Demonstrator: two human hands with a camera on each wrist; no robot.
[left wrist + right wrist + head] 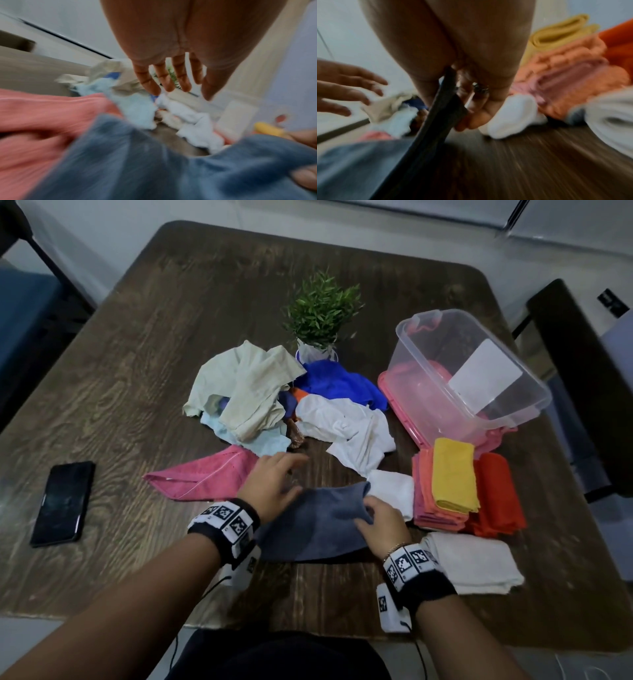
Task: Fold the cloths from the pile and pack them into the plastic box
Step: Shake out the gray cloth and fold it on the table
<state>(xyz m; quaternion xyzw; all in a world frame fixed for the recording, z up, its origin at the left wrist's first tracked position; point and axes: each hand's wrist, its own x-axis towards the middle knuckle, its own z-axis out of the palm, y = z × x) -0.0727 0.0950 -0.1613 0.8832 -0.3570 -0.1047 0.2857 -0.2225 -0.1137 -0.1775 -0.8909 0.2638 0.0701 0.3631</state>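
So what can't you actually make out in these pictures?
- Pile, head view: upper cloths hide the ones underneath, so no count.
- Plastic box, head view: tipped, and a white label hides part of its inside.
- Grey-blue cloth, head view: both hands hide its side edges.
- Left hand, left wrist view: motion blur smears the cloths beyond it.
- Right hand, right wrist view: blurred; fingertips hidden behind the pinched cloth edge.

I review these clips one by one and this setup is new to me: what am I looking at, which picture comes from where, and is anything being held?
No machine: a person's two bare hands wearing wrist cameras. The big picture comes from a head camera; the blurred two look along each hand. On the dark wooden table lie a pile of crumpled cloths, folded cloths, a clear plastic box tipped on its pink lid, a small potted plant and a black phone. The right hand pinches a grey-blue cloth; the left hand is open above it.
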